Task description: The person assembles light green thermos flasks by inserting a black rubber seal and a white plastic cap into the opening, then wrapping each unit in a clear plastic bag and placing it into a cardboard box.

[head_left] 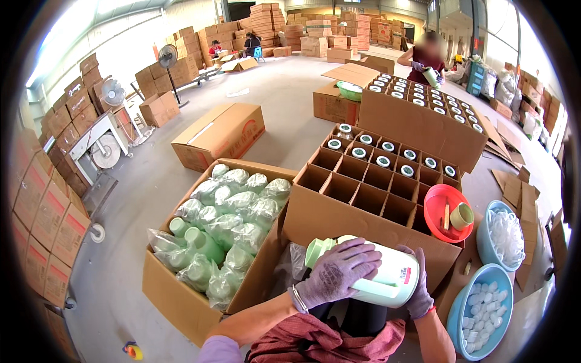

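Note:
A pale green thermos jug (390, 266) with a handle lies on its side above my lap, its neck pointing left. My left hand (342, 273), in a purple-grey work glove, lies across the jug's upper side, fingers around the body. My right hand (419, 290), gloved alike, grips the jug at its base end. To the left, an open carton (181, 302) is filled with similar green jugs (206, 243), many in clear plastic bags. In front stands a divided carton (339, 221), with lidded bottles in its far cells.
A red bowl (431, 206) with a green cup and tools rests on the divided carton's right corner. Blue basins (454, 308) of white caps and rings stand right. A closed carton (221, 136) sits on the floor; a co-worker (426, 60) handles a jug at the far right.

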Action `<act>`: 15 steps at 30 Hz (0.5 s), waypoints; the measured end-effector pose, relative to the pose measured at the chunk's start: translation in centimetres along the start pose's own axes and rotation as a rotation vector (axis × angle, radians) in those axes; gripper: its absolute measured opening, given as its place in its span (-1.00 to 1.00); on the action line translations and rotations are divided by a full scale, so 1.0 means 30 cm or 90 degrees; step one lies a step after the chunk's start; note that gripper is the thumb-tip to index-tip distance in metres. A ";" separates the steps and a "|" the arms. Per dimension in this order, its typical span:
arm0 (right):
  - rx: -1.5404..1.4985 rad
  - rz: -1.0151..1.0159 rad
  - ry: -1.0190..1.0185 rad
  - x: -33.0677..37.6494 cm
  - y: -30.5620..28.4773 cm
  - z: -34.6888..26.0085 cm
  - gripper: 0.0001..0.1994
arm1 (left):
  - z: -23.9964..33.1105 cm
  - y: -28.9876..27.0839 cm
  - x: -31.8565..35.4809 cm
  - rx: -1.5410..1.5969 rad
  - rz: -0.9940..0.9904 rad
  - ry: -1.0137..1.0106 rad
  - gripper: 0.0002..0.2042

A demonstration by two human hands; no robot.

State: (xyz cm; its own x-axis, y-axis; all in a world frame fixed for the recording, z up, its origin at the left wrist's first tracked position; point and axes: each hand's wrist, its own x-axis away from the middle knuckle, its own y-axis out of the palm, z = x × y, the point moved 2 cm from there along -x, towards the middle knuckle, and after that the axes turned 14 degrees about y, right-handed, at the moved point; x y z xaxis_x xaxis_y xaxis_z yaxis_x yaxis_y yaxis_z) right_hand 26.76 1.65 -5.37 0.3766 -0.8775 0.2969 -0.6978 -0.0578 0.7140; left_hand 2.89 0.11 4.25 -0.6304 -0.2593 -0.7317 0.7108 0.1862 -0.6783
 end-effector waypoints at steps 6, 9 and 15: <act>0.811 -0.005 -0.475 0.097 0.225 -0.097 -0.34 | -0.133 0.037 0.165 0.464 0.126 -0.581 -0.74; 0.265 0.105 -0.173 0.005 0.117 0.024 -0.38 | -0.052 0.000 0.026 0.004 0.074 -0.132 -0.83; 0.248 0.057 -0.164 -0.035 0.229 -0.005 -0.37 | -0.118 -0.059 0.077 0.037 0.099 -0.177 -0.79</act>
State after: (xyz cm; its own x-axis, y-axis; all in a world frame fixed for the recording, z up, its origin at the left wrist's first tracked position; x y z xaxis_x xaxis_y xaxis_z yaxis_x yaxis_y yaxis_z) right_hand 21.65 2.25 -0.67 0.1750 -0.9739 0.1446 -0.9156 -0.1070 0.3875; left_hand -0.93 2.52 3.54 -0.4089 -0.4825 -0.7746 0.8139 0.1912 -0.5487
